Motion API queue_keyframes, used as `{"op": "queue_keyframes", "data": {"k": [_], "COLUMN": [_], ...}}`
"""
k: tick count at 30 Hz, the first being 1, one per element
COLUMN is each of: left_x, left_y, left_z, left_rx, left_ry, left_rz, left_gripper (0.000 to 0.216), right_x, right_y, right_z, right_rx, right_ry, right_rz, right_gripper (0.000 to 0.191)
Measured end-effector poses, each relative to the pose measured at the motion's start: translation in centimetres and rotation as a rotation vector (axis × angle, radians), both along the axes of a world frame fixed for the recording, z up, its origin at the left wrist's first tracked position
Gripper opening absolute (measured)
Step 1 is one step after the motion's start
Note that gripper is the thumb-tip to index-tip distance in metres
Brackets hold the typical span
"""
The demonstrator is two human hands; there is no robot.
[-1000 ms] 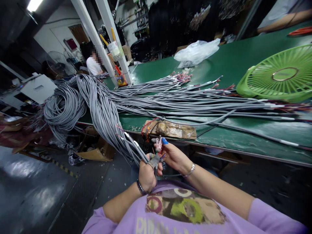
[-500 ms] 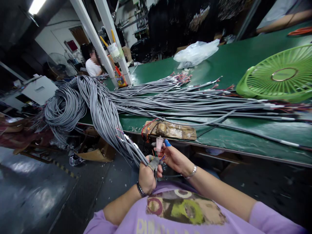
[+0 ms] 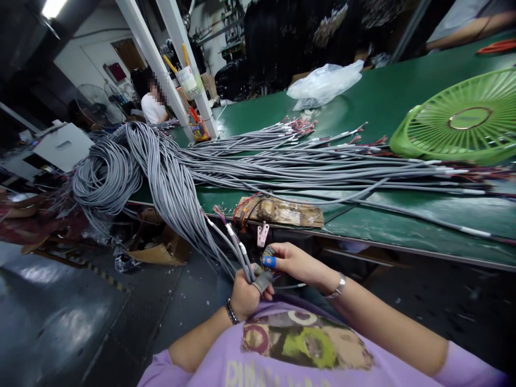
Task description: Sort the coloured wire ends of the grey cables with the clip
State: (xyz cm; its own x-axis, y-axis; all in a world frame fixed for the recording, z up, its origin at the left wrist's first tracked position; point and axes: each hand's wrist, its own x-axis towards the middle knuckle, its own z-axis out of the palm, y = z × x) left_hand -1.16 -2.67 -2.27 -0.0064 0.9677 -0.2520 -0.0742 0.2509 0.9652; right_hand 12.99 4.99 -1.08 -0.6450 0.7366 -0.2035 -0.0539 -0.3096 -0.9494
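Note:
My left hand (image 3: 245, 296) is closed around several grey cables (image 3: 234, 244), whose white-banded ends with thin coloured wires stick up past the fist. Grey wrapping covers part of its fingers. Just beside it, my right hand (image 3: 294, 263) has thumb and forefinger pinched together, with blue tape on the thumb and a wrapped finger. What lies between those fingertips is too small and hidden to make out. A pale pink clip (image 3: 263, 235) hangs at the table edge, just above the right fingertips and apart from them.
Long grey cables (image 3: 306, 171) run across the green table (image 3: 403, 231), with a thick bundle draping over its front edge. A worn wooden block (image 3: 290, 211) sits at that edge. Behind are a green fan (image 3: 463, 115), a plastic bag (image 3: 324, 86) and white posts. A person sits at far left.
My right hand has moved down from the pink clip, which now hangs free, and its fingers have closed in a pinch. The cable ends in my left hand now point more upward.

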Motion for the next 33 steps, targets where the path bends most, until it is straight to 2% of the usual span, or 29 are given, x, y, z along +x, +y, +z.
{"op": "queue_keyframes", "data": {"k": [2, 5, 8, 11, 15, 18, 22, 25, 27, 30, 33], "left_x": [-0.1, -0.1, -0.1, 0.0, 0.1, 0.2, 0.2, 0.1, 0.2, 0.5, 1.0], "left_y": [0.0, 0.1, 0.1, 0.1, 0.2, 0.3, 0.4, 0.4, 0.5, 0.8, 1.3], "left_z": [-0.1, -0.3, -0.4, -0.5, -0.7, -0.6, -0.1, 0.6, 1.2, 2.1, 2.5], "left_rx": [0.011, 0.02, 0.016, 0.029, 0.041, 0.044, 0.049, 0.044, 0.039, 0.03, 0.028], "left_ry": [-0.047, -0.137, -0.175, -0.158, -0.145, -0.149, -0.177, -0.224, -0.264, -0.297, -0.289], "left_rz": [0.067, 0.169, 0.189, 0.166, 0.135, 0.184, 0.259, 0.284, 0.284, 0.27, 0.263], "left_gripper": [0.035, 0.033, 0.032, 0.031, 0.032, 0.031, 0.031, 0.031, 0.032, 0.033, 0.031], "right_x": [-0.1, -0.1, 0.0, -0.2, -0.7, -1.0, -1.1, -0.8, -0.7, -1.1, -1.9], "right_y": [-0.1, -0.5, -0.9, -1.2, -1.4, -1.8, -2.1, -1.3, -0.4, 1.0, 1.8], "right_z": [-0.2, -0.2, 0.3, 0.7, 0.4, 0.2, 0.0, -0.5, -0.9, -1.0, -0.8], "right_rx": [0.029, -0.037, -0.092, -0.027, 0.043, 0.06, -0.011, -0.091, -0.222, -0.406, -0.438], "right_ry": [-0.009, 0.019, 0.024, 0.001, -0.021, 0.018, 0.102, 0.139, 0.226, 0.337, 0.419], "right_rz": [-0.072, -0.175, -0.099, -0.02, -0.073, -0.087, -0.069, -0.224, -0.311, -0.294, -0.288], "right_gripper": [0.035, 0.042, 0.043, 0.038, 0.034, 0.032, 0.032, 0.034, 0.037, 0.039, 0.033]}}
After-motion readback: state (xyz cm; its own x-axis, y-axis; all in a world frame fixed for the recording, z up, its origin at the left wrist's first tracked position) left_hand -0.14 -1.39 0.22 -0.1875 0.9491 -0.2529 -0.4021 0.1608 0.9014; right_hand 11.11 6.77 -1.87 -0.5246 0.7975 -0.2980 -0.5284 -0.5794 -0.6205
